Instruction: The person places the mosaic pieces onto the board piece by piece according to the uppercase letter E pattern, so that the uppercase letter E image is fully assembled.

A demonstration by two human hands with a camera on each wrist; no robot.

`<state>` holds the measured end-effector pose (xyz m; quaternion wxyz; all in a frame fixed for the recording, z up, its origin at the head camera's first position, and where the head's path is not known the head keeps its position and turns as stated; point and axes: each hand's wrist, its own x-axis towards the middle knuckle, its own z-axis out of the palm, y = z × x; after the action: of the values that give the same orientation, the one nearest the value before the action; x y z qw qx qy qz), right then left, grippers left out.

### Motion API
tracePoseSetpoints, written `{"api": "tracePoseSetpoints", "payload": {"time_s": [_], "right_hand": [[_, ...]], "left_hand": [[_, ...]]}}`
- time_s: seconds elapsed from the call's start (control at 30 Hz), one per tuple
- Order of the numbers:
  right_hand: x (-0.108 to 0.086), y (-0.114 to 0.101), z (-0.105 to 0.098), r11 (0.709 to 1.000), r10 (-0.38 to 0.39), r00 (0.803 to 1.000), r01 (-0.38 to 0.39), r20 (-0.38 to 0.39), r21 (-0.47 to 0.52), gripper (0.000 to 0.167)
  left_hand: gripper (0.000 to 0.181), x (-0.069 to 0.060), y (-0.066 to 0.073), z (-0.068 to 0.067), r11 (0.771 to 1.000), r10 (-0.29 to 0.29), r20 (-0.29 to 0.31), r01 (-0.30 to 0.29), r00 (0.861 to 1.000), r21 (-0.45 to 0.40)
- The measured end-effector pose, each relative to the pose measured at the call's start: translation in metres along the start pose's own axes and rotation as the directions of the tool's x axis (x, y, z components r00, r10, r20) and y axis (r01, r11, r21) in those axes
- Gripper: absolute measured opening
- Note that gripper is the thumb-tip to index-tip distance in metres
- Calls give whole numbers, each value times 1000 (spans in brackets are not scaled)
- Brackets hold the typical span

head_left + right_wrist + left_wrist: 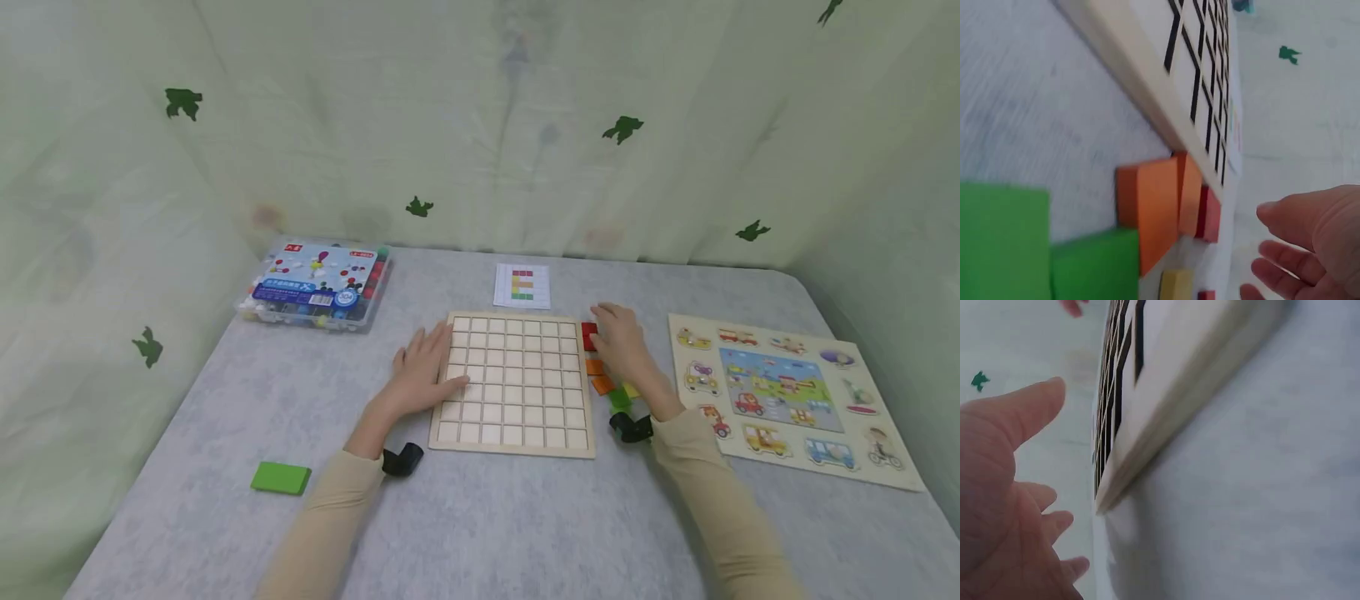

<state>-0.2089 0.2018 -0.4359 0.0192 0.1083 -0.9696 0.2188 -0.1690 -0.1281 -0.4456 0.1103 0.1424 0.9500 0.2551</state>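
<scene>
A square wooden grid board (512, 452) lies in the middle of the table. My left hand (420, 375) is at its left edge, fingers extended and thumb over the frame; whether it touches the wood I cannot tell. Along the board's right side lie small blocks: red blocks (588, 330), orange blocks (602, 384), green blocks (619, 398) and a yellow block (632, 390). My right hand (621, 346) is over the red ones, partly covering them. In the right wrist view its fingers are loosely bent, with nothing visible between them and the thumb.
Behind the board lies a card (522, 286) with a coloured block pattern. A clear plastic case (318, 283) stands at the back left, and a green rectangular piece (281, 477) lies front left. A vehicle picture puzzle board (787, 400) occupies the right side.
</scene>
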Motion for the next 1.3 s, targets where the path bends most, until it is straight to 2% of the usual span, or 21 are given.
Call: {"api": "tracePoseSetpoints", "payload": {"time_s": [0.1, 0.23, 0.43, 0.67, 0.8, 0.93, 1.03, 1.17, 1.3], "right_hand": [[1, 7, -2, 999, 2, 999, 0, -51, 33, 38], [1, 15, -6, 998, 61, 995, -59, -74, 33, 33], [2, 24, -11, 992, 126, 992, -126, -26, 11, 36], [4, 34, -16, 987, 161, 987, -160, 23, -33, 44], [2, 35, -16, 975, 217, 974, -213, 66, -55, 40], [0, 36, -15, 970, 238, 970, -234, 57, -58, 33], [0, 36, -15, 964, 264, 962, -261, 75, -37, 36], [2, 34, -14, 948, 317, 941, -317, 116, -23, 42], [4, 32, -14, 941, 338, 935, -337, 109, -24, 39]], "left_hand": [[84, -10, -6, 2, 998, 31, -19, -32, 999, -49], [81, -17, -11, 3, 993, 57, -29, -59, 998, -107], [80, -23, -17, 2, 985, 71, -19, -73, 997, -157], [79, -23, -22, 5, 976, 104, -28, -107, 994, -190], [80, -23, -25, 7, 971, 131, -19, -132, 991, -198], [80, -24, -27, 7, 970, 165, -3, -162, 986, -181], [79, -24, -28, 6, 967, 185, 3, -181, 983, -181], [78, -24, -29, 6, 963, 200, 2, -196, 980, -186], [79, -24, -30, 6, 961, 205, 2, -201, 979, -190]]}}
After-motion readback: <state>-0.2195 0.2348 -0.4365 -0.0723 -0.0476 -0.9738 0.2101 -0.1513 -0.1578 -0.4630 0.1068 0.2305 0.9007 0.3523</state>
